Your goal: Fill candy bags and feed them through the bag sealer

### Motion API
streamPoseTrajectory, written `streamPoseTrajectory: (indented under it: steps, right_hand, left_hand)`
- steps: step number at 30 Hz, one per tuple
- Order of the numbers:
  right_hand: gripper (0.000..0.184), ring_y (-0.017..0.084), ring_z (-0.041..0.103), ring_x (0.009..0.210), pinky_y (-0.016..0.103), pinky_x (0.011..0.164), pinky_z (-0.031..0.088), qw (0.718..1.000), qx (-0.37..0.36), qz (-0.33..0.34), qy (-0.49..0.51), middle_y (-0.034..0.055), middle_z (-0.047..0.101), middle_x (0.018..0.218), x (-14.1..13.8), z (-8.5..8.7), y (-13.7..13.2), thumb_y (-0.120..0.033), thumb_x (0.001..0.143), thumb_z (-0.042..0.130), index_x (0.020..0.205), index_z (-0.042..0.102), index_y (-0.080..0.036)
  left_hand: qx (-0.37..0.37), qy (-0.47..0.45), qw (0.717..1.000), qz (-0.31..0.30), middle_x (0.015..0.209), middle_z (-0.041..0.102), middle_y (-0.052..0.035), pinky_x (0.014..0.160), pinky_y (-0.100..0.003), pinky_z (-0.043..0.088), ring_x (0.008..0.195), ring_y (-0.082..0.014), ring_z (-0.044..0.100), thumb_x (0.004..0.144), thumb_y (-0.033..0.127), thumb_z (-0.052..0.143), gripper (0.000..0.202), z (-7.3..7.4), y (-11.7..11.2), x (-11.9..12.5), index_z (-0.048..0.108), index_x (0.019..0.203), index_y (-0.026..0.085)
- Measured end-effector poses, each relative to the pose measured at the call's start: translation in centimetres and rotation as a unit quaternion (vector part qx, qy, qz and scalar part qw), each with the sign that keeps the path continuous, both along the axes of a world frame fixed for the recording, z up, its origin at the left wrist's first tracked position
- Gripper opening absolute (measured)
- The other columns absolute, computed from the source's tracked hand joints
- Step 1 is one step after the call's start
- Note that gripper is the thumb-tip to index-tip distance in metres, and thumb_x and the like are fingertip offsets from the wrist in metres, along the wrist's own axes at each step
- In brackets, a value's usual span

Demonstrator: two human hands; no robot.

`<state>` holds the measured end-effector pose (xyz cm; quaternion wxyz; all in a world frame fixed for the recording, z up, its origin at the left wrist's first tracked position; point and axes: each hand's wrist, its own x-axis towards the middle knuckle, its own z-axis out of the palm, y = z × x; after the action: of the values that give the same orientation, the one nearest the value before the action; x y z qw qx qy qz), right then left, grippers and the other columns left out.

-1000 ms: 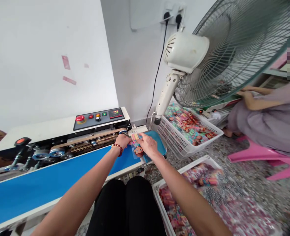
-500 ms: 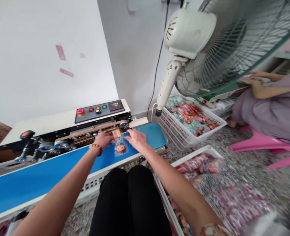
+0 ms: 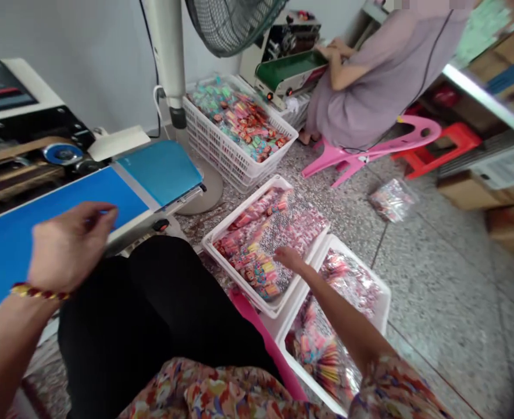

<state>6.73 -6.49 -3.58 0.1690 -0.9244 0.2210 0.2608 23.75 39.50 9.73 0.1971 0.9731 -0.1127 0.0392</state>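
My left hand hangs above the near edge of the blue conveyor belt, its fingers loosely curled. A small gap shows between thumb and forefinger, with nothing visible in it. My right hand reaches out over a white tray on my right, fingers stretched toward the contents. Clear-bagged dolls with striped yellow and pink parts lie in that tray beside shiny pink-patterned plastic bags. The right fingertips are small and blurred, so contact with a packet cannot be made out.
A second white tray of packets stands beside the first. Behind them, a white basket is heaped with bagged dolls. A fan stand rises by the blue end plate. A co-worker sits on a pink stool near another machine.
My view has swung right. Both hands have left the bagged doll on the belt, which is out of view. My right hand has moved over to the tray; my left hand has drawn back.
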Motion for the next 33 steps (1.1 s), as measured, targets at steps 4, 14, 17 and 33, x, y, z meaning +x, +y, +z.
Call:
streamPoseTrajectory:
  steps: [4, 14, 17, 33]
  right_hand:
    - [0.059, 0.030, 0.052, 0.118, 0.038, 0.092, 0.042, 0.999, -0.027, -0.037, -0.020, 0.0184, 0.052, 0.134, -6.0, -4.1, 0.8, -0.028, 0.079, 0.069, 0.134, 0.050, -0.015]
    - [0.051, 0.027, 0.049, 0.118, 0.039, 0.095, 0.034, 0.998, -0.050, -0.022, -0.003, 0.0132, 0.058, 0.124, -5.1, -7.9, 1.7, -0.037, 0.083, 0.065, 0.127, 0.048, -0.018]
    - [0.041, 0.025, 0.052, 0.111, 0.037, 0.091, 0.036, 0.998, -0.051, -0.023, 0.002, 0.0118, 0.060, 0.118, -6.0, -7.8, 2.1, -0.038, 0.083, 0.065, 0.116, 0.053, -0.018]
    - [0.045, 0.027, 0.059, 0.109, 0.037, 0.093, 0.032, 0.999, -0.005, 0.031, 0.031, 0.0143, 0.068, 0.109, -5.1, -7.6, 2.8, -0.026, 0.084, 0.060, 0.126, 0.049, -0.014]
  left_hand:
    - [-0.034, 0.023, 0.991, -0.125, 0.097, 0.074, -0.0067, 0.076, -0.027, 0.047, 0.080, -0.0197, 0.067, 0.091, 0.048, 0.038, 0.046, 1.4, -7.1, -1.2, 0.069, 0.105, 0.017]
    - [-0.035, 0.042, 0.978, -0.203, 0.097, 0.073, -0.0061, 0.085, -0.028, 0.049, 0.082, -0.0194, 0.067, 0.091, 0.047, 0.036, 0.044, 1.2, -8.9, -2.5, 0.068, 0.101, 0.018]
    - [-0.037, 0.048, 0.978, -0.198, 0.097, 0.073, -0.0043, 0.083, -0.026, 0.049, 0.081, -0.0178, 0.067, 0.090, 0.046, 0.038, 0.041, 1.2, -8.7, -2.5, 0.068, 0.100, 0.020]
    - [-0.044, 0.055, 0.974, -0.217, 0.095, 0.073, -0.0094, 0.081, -0.031, 0.048, 0.082, -0.0216, 0.067, 0.091, 0.044, 0.035, 0.045, 0.8, -9.3, -3.0, 0.068, 0.100, 0.015]
